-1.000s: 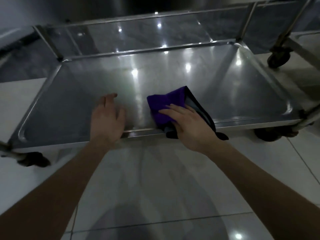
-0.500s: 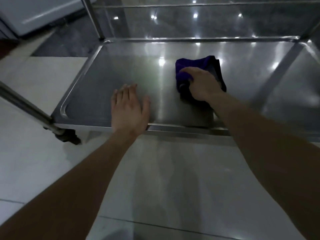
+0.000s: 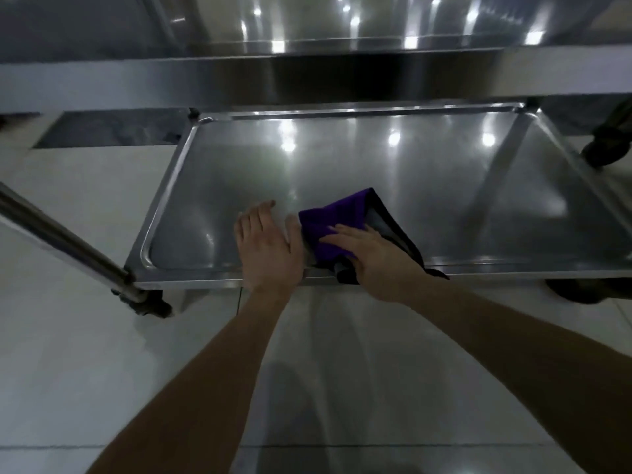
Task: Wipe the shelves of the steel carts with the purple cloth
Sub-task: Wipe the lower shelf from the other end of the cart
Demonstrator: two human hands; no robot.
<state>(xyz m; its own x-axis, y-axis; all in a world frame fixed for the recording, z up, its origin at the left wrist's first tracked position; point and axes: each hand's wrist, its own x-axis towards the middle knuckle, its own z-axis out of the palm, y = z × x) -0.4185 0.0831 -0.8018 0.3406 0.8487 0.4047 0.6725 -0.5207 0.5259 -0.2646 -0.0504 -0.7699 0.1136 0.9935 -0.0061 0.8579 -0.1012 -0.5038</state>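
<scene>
The bottom shelf of a steel cart lies low over the tiled floor, with an upper shelf overhanging its far side. A folded purple cloth with a dark underside lies near the shelf's front rim. My right hand presses flat on the cloth with fingers straight, pointing left. My left hand rests flat on the bare steel just left of the cloth, its thumb beside the cloth's edge.
A steel cart leg slants in from the left down to a black caster. Another caster sits under the shelf's right front corner, and a further one at far right. Pale glossy floor tiles spread below.
My right hand has drawn the cloth back from the middle of the shelf to its front rim, next to my left hand. The view has tilted and the upper shelf has come into sight.
</scene>
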